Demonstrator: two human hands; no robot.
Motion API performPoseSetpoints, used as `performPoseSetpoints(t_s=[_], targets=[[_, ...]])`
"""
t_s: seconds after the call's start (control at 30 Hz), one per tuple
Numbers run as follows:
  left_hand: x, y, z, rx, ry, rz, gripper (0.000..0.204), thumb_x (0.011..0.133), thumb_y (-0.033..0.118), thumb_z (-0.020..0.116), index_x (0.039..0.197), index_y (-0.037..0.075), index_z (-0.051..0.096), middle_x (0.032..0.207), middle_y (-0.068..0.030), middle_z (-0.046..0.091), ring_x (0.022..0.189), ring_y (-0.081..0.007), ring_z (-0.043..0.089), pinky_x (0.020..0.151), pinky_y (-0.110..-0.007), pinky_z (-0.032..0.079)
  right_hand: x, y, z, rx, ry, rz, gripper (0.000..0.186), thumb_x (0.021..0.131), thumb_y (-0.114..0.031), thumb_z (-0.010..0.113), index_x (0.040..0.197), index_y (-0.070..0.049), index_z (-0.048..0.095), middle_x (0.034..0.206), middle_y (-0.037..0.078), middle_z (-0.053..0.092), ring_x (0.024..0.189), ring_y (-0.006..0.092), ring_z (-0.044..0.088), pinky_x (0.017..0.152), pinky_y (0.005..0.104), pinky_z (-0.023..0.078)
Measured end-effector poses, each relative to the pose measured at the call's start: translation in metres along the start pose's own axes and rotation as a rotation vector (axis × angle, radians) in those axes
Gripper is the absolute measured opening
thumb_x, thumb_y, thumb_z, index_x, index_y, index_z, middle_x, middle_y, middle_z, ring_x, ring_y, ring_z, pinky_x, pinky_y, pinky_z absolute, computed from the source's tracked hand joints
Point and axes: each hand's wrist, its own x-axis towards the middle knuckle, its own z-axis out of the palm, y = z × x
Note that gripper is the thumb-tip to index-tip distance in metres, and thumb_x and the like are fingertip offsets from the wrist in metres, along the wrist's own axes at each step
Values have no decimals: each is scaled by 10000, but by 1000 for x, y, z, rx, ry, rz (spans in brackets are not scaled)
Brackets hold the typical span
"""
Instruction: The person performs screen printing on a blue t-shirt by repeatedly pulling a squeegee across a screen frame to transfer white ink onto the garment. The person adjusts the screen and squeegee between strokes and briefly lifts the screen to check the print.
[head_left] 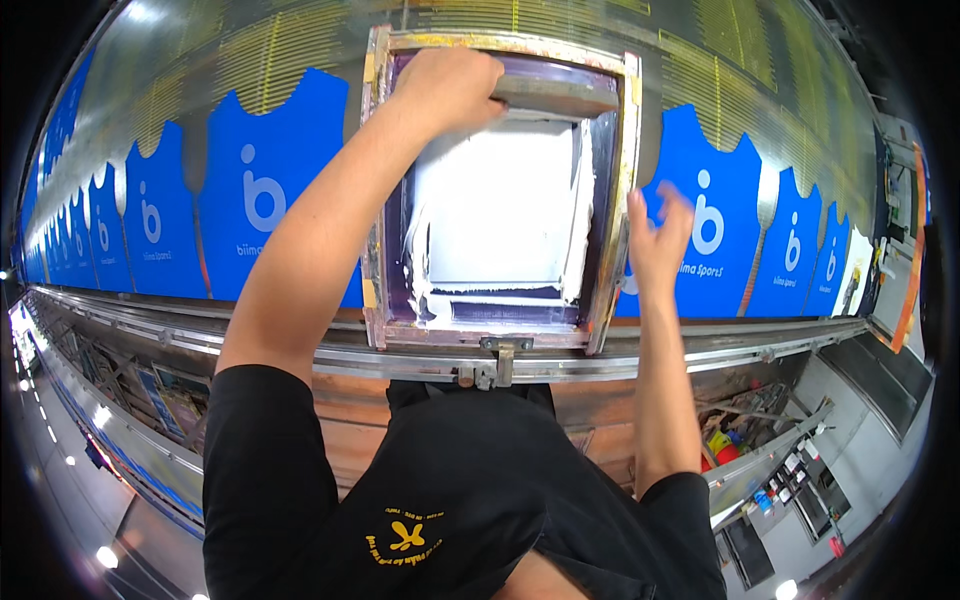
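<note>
The left grip (450, 88) is closed around the left part of a squeegee (560, 97), lying across the far end inside the screen frame (520, 43). The right grip (660, 235), blurred and loosely open, seems empty beside the frame. White ink (500, 200) is apparently being spread; the next move calls for even pressure.

Screen frame (632, 150) between fabric panels (300, 130) on the desk (690, 70)

Squeegee (560, 97) rightward from the left fingers (485, 72), inside the frame; ink (495, 205) nearer the person (470, 470) than those fingers; one panel (735, 170) below the right fingers (682, 210); rail (570, 370) nearer the person than both.
</note>
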Motion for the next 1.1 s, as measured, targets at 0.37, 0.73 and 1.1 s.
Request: performPoseSetpoints(t_s=[0.37,0.73,1.1], targets=[[-13,12,4,37,67,23,334,829,422,834,907,104,767,815,-147,749,824,-364,745,738,-505,580,107,-79,60,-95,-406,-543,394,795,-390,895,841,-39,724,799,147,714,789,377,704,748,489,561],[-238,129,77,-71,39,-24,236,724,156,824,927,111,712,902,-56,718,870,-287,728,724,-446,576,-132,-43,-37,-8,-433,-520,332,673,-58,824,949,-82,640,930,77,656,882,299,617,814,437,449],[-307,177,48,-198,-78,-42,498,712,170,844,1188,88,721,1079,-96,737,1007,-299,715,849,-440,565,-171,-33,-104,160,-544,-515,491,586,-21,852,1042,-85,680,977,54,672,956,289,644,883,442,451]])
